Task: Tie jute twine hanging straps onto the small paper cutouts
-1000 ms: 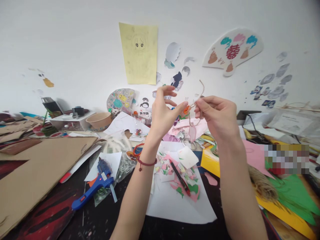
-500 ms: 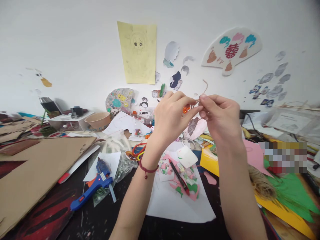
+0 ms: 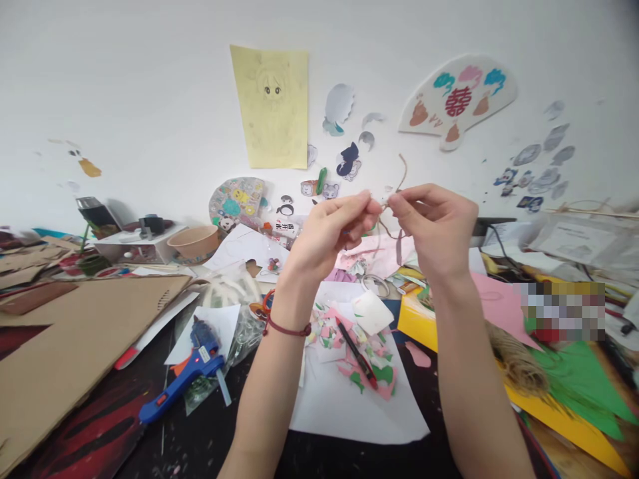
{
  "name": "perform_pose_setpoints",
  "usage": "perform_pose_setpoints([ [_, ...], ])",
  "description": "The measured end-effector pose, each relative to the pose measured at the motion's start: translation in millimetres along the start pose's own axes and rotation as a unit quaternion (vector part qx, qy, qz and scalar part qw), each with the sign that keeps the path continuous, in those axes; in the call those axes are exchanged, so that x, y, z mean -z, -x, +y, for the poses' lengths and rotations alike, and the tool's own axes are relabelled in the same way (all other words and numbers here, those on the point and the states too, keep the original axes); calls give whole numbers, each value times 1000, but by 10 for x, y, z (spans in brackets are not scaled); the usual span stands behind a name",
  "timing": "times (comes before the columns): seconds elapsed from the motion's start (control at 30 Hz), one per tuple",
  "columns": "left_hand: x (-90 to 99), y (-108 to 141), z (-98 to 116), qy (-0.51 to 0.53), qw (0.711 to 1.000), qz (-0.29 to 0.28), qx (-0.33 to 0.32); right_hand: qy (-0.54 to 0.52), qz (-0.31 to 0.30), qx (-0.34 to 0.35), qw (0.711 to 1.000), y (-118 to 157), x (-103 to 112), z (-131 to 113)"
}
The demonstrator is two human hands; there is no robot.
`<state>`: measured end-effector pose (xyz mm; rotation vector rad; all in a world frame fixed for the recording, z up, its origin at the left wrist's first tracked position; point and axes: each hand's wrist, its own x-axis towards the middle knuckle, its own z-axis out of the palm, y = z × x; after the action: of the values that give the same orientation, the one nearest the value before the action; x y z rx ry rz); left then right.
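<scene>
Above the table, my two hands are raised close together over a piece of thin brown twine (image 3: 402, 171). My right hand (image 3: 433, 223) pinches the twine between thumb and fingertips, with one loose end curving upward. On the other side, my left hand (image 3: 335, 233) has its thumb and fingers closed at the twine near the right fingertips; a dark red cord bracelet (image 3: 287, 329) circles that wrist. A bit of twine loops down between the hands. Below them lie torn green, pink and white paper scraps (image 3: 349, 332) and a dark marker (image 3: 355, 352) on a white sheet (image 3: 359, 419).
To the left are a blue glue gun (image 3: 182, 379) and a large cardboard sheet (image 3: 84, 346). A roll of twine (image 3: 519, 359) lies at right among green paper (image 3: 584, 379) and yellow paper (image 3: 414, 319). A tan bowl (image 3: 194, 243) stands at the back.
My left hand has turned and drawn slightly away from the right, its fingers now curled in. The twine between the hands shows more, with a loop hanging below.
</scene>
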<state>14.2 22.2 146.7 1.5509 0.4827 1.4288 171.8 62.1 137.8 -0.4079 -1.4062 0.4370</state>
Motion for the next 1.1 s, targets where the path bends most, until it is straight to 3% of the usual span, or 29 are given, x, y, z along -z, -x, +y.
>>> perform_pose_setpoints([
  [0.1, 13, -2, -9, -92, 993, 22, -75, -42, -13, -37, 998, -6, 8, -11],
  [0.17, 16, -4, -18, -180, 973, 48, -139, -66, -18, -54, 996, -7, 10, -33],
  [0.37, 37, 7, -29, -417, 846, 47, -330, -112, -45, -120, 985, 2, 15, -103],
  [0.5, 39, 1, -52, -505, 775, 41, -378, -132, -69, -141, 979, 10, 16, -112],
  [0.6, 26, -27, -95, -517, 748, 59, -413, -130, -77, -151, 977, 13, 15, -104],
  [0.67, 13, -50, -125, -485, 750, 78, -443, -125, -77, -151, 978, 14, 15, -99],
  [0.77, -8, -73, -154, -396, 794, 100, -451, -123, -85, -135, 980, 16, 14, -98],
  [0.97, -21, -64, -148, -296, 896, 117, -309, -45, -63, -38, 996, 33, -6, -95],
  [1.1, -16, -57, -124, -303, 909, 122, -260, 14, -61, 27, 998, 50, -24, -66],
])
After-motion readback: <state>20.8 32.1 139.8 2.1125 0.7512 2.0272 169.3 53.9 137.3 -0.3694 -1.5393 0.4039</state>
